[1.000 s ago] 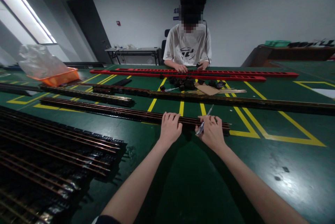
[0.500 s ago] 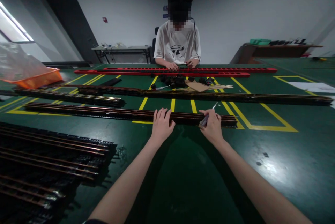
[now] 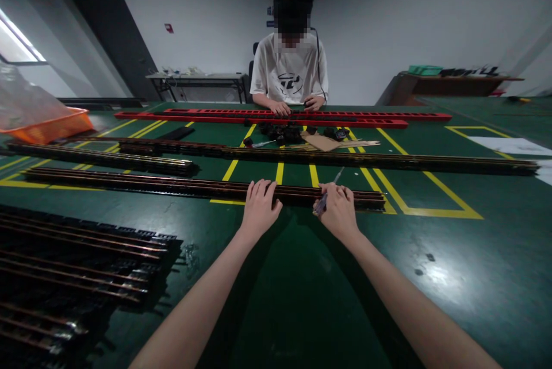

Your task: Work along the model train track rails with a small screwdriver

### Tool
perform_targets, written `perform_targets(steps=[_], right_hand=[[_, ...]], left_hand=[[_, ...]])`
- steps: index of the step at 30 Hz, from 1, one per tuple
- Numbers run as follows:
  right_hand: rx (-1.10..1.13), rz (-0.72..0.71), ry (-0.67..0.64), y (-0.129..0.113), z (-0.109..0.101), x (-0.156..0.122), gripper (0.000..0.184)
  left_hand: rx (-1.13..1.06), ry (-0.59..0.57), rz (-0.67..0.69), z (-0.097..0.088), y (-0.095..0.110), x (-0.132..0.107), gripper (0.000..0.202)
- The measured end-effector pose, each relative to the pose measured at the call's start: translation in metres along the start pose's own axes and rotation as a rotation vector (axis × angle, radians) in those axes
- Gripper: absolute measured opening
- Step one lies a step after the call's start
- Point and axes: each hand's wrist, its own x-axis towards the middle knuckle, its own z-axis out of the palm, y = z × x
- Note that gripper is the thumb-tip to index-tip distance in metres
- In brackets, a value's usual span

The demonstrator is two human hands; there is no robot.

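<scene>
Across the green table in front of me lies a long black rail [image 3: 142, 184] with copper-coloured strips along it. My left hand [image 3: 259, 205] is on it right of its middle, fingers bent over the top and thumb on the near side. Closer to the rail's right end, my right hand [image 3: 338, 210] grips a screwdriver [image 3: 320, 204] with a translucent handle. Its thin metal shaft points up and away from me, above the rail. The fingers partly cover the handle.
Similar black rails [image 3: 86, 237] lie stacked at the near left. Another long rail [image 3: 431, 162] crosses behind mine. A person in a white shirt [image 3: 288, 70] sits opposite, hands at red slotted bars [image 3: 388, 123]. An orange bin [image 3: 56, 125] stands left; small black parts [image 3: 287, 134] lie mid-table.
My right hand has moved left along the rail with the screwdriver, closer to my left hand. My left hand stays on the rail. The whole view has shifted slightly.
</scene>
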Motion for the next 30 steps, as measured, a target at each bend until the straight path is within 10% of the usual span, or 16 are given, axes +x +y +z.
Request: perform_targets(steps=[30], right_hand=[[0.062,0.091,-0.027,-0.005,-0.003,0.004,0.034]], left_hand=[[0.017,-0.039,-0.023,-0.002,0.001,0.000,0.048]])
